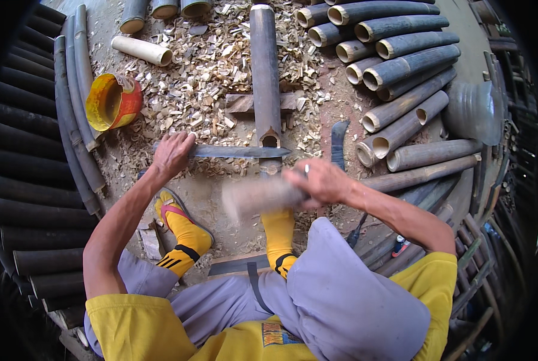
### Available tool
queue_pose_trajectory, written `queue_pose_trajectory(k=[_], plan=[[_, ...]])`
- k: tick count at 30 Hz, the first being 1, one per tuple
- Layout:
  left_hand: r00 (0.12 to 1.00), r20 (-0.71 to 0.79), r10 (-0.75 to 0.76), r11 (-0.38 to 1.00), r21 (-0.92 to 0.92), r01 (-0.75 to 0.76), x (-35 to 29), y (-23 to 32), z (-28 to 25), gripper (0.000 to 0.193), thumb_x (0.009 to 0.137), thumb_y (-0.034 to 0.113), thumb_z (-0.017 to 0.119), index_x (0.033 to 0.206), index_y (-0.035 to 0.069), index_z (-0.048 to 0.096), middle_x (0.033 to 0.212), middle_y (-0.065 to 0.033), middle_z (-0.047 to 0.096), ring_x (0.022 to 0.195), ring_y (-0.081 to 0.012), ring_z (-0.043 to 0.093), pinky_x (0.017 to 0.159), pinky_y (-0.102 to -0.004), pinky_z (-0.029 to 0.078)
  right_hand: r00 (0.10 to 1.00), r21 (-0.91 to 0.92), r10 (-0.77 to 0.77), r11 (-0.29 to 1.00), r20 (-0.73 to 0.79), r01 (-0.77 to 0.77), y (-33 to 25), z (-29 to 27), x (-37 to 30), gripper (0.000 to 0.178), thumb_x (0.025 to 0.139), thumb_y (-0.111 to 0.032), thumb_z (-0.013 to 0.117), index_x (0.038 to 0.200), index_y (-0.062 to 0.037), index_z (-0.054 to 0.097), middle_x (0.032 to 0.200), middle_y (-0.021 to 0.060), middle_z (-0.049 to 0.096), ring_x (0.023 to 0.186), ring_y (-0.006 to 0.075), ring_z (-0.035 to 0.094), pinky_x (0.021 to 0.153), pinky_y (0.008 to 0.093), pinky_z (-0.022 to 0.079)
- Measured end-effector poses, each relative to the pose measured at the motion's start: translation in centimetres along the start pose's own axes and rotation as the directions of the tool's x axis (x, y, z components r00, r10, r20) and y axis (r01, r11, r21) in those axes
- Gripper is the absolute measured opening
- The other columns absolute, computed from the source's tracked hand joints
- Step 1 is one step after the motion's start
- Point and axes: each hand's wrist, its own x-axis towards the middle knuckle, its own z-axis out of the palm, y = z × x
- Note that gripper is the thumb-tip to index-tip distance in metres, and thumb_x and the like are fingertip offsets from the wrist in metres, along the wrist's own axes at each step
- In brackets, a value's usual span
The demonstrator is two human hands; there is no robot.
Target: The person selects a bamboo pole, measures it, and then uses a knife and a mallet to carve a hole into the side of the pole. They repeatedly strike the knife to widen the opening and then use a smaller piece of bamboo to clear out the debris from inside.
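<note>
A long dark bamboo pole (265,66) lies pointing away from me, its middle resting across a wooden block (240,103). Near its close end a notch (271,141) is cut into the wall. My left hand (174,155) is closed round the handle end of a machete (233,151), whose blade lies sideways over the pole just on my side of the notch. In my right hand (320,182) is a thick wooden mallet (260,197), smeared by motion and held nearer to me than the blade. My yellow-socked right foot (279,231) is by the pole's near end.
Pale wood chips (205,78) cover the ground. A second curved blade (338,143) lies right of the pole. Cut bamboo tubes (410,75) are stacked at the right; dark poles (31,147) line the left. A red and yellow bucket (113,102) and a pale tube (141,50) lie left.
</note>
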Motion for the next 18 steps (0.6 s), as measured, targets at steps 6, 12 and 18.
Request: queue_pose_trajectory(k=[6,12,18], plan=[[0.923,0.361,-0.133,0.802,-0.508,0.314,1.0,0.5,-0.6,0.027,0.064,0.013,0.069,0.087,0.004,0.059,0.069,-0.0090,0.062,0.064,-0.0211,0.060,0.061,-0.0367,0.049,0.794,0.421,0.607,0.722,-0.006,-0.549,-4.5,1.3,-0.4,0.078,0.074,-0.035,0.076,0.130,0.0003,0.035,0.101,0.0327,0.059,0.088,0.0451,0.064,0.072,0.0479,0.055],[0.745,-0.112,-0.658,0.592,-0.688,0.420,1.3,3.3,1.8,0.038,0.068,0.023,0.072,0.095,0.002,0.057,0.074,-0.0112,0.062,0.065,-0.0241,0.059,0.064,-0.0376,0.048,0.329,0.581,0.943,0.300,-0.059,-0.757,-11.6,4.5,-7.2,0.080,0.071,-0.030,0.079,0.131,0.0008,0.036,0.112,0.0302,0.058,0.101,0.0448,0.061,0.084,0.0471,0.050],[0.704,-0.078,-0.706,0.623,-0.541,0.565,0.3,1.2,1.3,0.043,0.068,0.021,0.073,0.097,0.002,0.047,0.085,-0.0201,0.059,0.081,-0.0396,0.060,0.072,-0.0475,0.047,0.140,0.302,0.976,0.085,0.165,-0.950,-15.5,11.3,-15.2,0.080,0.071,-0.032,0.078,0.131,0.0001,0.037,0.109,0.0293,0.060,0.100,0.0450,0.061,0.085,0.0481,0.049]])
